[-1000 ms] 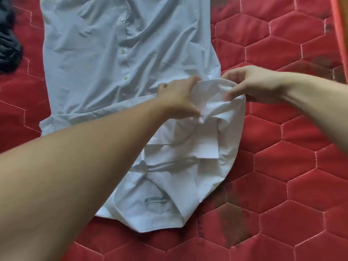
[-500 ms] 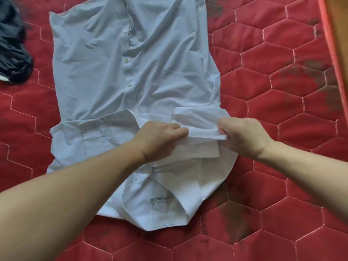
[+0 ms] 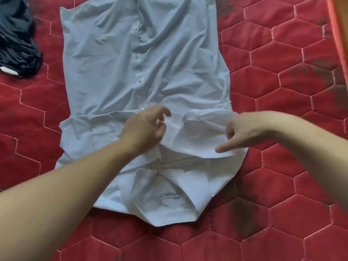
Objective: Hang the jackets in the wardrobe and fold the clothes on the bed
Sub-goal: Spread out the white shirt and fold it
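One pale shirt (image 3: 146, 76), one dark garment (image 3: 17, 44), one red quilted bed cover (image 3: 282, 81), two hands.

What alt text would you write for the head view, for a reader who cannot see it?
Two hands work on a folded sleeve of a pale blue button shirt spread on a red quilted bed: the left hand rests on the fabric, the right hand points a finger at the fold. A dark garment lies at the far left.

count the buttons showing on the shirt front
4 on the shirt placket: top, next, third, last by the left hand. Others may be hidden.
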{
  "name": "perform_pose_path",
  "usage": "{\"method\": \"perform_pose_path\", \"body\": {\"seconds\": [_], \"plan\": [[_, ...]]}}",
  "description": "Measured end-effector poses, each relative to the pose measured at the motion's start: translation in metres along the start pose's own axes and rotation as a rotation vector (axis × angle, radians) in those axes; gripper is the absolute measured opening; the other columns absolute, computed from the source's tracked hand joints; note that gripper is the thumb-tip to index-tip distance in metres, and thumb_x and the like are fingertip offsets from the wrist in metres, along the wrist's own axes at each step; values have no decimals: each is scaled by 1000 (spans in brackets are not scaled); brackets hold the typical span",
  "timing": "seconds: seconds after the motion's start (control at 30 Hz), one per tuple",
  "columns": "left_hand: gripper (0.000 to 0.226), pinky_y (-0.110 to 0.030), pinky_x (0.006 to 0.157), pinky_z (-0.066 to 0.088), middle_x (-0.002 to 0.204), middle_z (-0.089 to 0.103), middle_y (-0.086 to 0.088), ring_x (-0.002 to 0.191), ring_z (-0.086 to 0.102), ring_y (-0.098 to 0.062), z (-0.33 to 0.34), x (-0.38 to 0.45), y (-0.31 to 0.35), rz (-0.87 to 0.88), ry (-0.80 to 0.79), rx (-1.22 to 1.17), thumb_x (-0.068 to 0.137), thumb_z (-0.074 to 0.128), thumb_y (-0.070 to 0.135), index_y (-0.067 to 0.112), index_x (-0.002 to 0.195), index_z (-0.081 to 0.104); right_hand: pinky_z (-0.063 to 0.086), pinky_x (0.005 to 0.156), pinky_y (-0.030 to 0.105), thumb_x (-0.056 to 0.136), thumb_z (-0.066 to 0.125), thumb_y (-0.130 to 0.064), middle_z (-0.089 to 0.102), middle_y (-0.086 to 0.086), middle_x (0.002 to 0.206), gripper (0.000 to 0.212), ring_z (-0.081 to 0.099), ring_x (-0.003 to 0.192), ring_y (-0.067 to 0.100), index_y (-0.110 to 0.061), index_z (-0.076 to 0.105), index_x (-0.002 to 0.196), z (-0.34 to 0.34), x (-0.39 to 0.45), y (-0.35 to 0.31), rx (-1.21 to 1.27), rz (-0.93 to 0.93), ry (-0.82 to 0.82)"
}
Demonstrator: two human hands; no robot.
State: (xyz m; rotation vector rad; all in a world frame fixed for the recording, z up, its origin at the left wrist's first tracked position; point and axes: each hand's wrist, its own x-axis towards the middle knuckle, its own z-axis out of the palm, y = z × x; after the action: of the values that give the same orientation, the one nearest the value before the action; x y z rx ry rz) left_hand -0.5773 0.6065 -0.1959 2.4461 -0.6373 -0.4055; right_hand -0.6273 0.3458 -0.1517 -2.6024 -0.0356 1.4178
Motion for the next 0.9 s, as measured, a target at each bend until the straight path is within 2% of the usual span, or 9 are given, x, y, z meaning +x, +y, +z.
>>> {"method": "perform_pose_path", "body": {"seconds": [0.1, 0.17, 0.2, 0.33, 0.43, 0.53, 0.63, 0.73, 0.9], "plan": [[63, -48, 109, 24, 138, 49, 4, 131, 39, -23, -28, 18, -35, -88, -315, 469, 72, 63, 28, 36, 132, 45, 46, 70, 35, 79, 54, -61, 66, -4, 98, 42, 61, 89, 22, -25, 64, 98, -14, 18, -22, -66, -103, 496], [63, -55, 111, 13, 136, 46, 6, 133, 36, -20, -41, 20, -53, -124, -454, 676, 75, 64, 34, 37, 132, 38, 39, 88, 41, 80, 58, -53, 53, 0, 127, 55, 52, 115, 27, -27, 48, 128, -13, 32, -34, -197, -145, 505], [51, -51, 108, 20, 127, 53, 4, 125, 46, -21, -46, 18, -60, -116, -451, 740, 77, 63, 33, 35, 124, 43, 34, 89, 40, 80, 59, -52, 55, 0, 121, 54, 52, 115, 27, -25, 48, 126, -12, 39, -36, -237, -155, 423], [16, -33, 68, 34, 95, 67, -8, 88, 61, -35, -72, 8, -68, -132, -190, 580, 80, 63, 17, 26, 93, 61, 39, 67, 36, 80, 63, -32, 53, -1, 70, 20, 60, 82, 34, -21, 48, 71, -10, 49, -25, -144, -176, 505], [28, -33, 51, 38, 73, 63, -9, 62, 59, -36, -94, -14, -68, 111, 176, 440, 63, 71, 0, 15, 84, 60, 35, 58, 37, 80, 63, -26, 60, 11, 72, 20, 56, 72, 39, -19, 47, 71, -12, 45, -11, 8, -82, 705], [41, -28, 41, 34, 68, 60, -8, 49, 56, -33, -100, -45, -64, 279, 115, 503, 49, 75, -8, 13, 82, 64, 31, 65, 37, 82, 61, -30, 66, 17, 84, 16, 59, 79, 40, -20, 51, 88, -9, 45, -2, -35, 41, 748], [48, -29, 49, 32, 85, 63, -7, 69, 63, -32, -88, -58, -79, 146, -29, 564, 55, 78, 3, 16, 101, 70, 32, 77, 42, 80, 66, -32, 63, 12, 110, 40, 59, 101, 35, -20, 52, 115, -8, 48, -8, -54, 103, 638], [60, -44, 82, 43, 123, 57, -6, 104, 55, -34, -76, -57, -92, -65, -81, 493, 73, 69, 22, 24, 131, 55, 32, 93, 46, 77, 70, -34, 56, 13, 122, 55, 51, 114, 34, -17, 52, 125, -9, 51, -29, -66, 47, 675], [66, -44, 94, 37, 133, 51, -4, 115, 50, -33, -74, -36, -101, -186, -19, 487, 73, 67, 24, 28, 136, 47, 33, 98, 50, 71, 76, -39, 59, 13, 121, 57, 55, 108, 36, -14, 60, 120, 2, 52, -90, -225, -339, 900]]}}
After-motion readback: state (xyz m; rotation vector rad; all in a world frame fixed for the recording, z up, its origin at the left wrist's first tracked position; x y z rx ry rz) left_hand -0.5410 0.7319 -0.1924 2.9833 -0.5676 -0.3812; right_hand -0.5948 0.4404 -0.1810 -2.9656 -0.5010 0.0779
